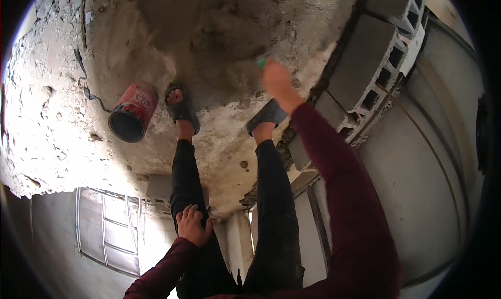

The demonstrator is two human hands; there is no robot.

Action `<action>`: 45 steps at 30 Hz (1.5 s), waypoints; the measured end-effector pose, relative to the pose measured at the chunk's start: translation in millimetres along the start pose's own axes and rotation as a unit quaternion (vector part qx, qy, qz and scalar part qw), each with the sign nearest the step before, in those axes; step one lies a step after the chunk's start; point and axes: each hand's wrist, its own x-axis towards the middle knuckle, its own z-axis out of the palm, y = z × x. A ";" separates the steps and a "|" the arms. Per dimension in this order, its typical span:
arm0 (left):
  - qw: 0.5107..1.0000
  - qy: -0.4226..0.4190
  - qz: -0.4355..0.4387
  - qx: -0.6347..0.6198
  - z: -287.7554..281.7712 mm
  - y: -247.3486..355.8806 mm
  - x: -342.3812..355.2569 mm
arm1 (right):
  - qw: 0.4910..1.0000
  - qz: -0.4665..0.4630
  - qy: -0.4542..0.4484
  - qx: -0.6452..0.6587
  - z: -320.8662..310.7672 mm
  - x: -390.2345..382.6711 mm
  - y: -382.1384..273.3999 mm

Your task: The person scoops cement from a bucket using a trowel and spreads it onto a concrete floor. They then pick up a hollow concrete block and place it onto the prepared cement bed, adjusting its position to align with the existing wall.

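My left hand (193, 226) lies on my left leg near the knee, its fingers stretched out over the black trousers and holding nothing. Stretched out past my right foot, my right hand (276, 81) is blurred by motion and closed on a small green object (261, 63). Only a bit of green shows at the fingers; its kind cannot be made out. Below that hand is the rough concrete floor (219, 64), with a darker, damp-looking patch in front of my feet. A red can (136, 107) stands to the left of my left sandal (181, 110).
A row of grey hollow concrete blocks (365, 59) runs along the right, beside my right arm. A dark strip of cord or strap (83, 79) lies on the floor by the can. Rubble (31, 100) covers the far left. A metal ladder-like frame (107, 226) shows at lower left.
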 end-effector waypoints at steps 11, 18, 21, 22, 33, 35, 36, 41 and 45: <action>1.000 0.000 -0.014 -0.017 7.5 -14.9 -6.2 | 0.972 0.224 0.071 -0.002 -18.2 -28.6 105.5; 0.999 0.004 0.012 -0.053 7.6 -23.6 -1.6 | 0.953 0.249 0.168 -0.039 -11.5 27.9 193.7; 0.999 -0.004 -0.007 -0.053 9.4 -24.6 -8.0 | 0.950 0.287 0.117 0.039 25.2 27.1 103.3; 0.999 0.011 -0.012 -0.044 9.4 -23.0 -9.4 | 0.935 0.319 0.109 0.110 31.8 24.0 75.1; 0.985 0.047 -0.091 -0.138 28.4 -72.3 -5.6 | 0.926 0.237 0.084 0.282 71.1 -27.6 -70.7; 0.986 0.055 -0.103 -0.115 37.3 -85.5 5.0 | 0.947 0.217 0.088 0.222 77.1 -31.0 -96.9; 0.987 0.063 -0.102 -0.105 40.1 -93.1 19.3 | 0.952 0.211 0.069 0.210 74.6 -31.4 -94.7; 0.976 0.014 -0.218 -0.027 43.1 -106.8 79.5 | 0.926 0.243 0.018 0.288 72.5 -74.6 -79.0; 0.964 -0.025 -0.263 -0.014 35.2 -97.3 88.7 | 0.857 0.345 0.002 0.383 115.6 -145.1 -18.1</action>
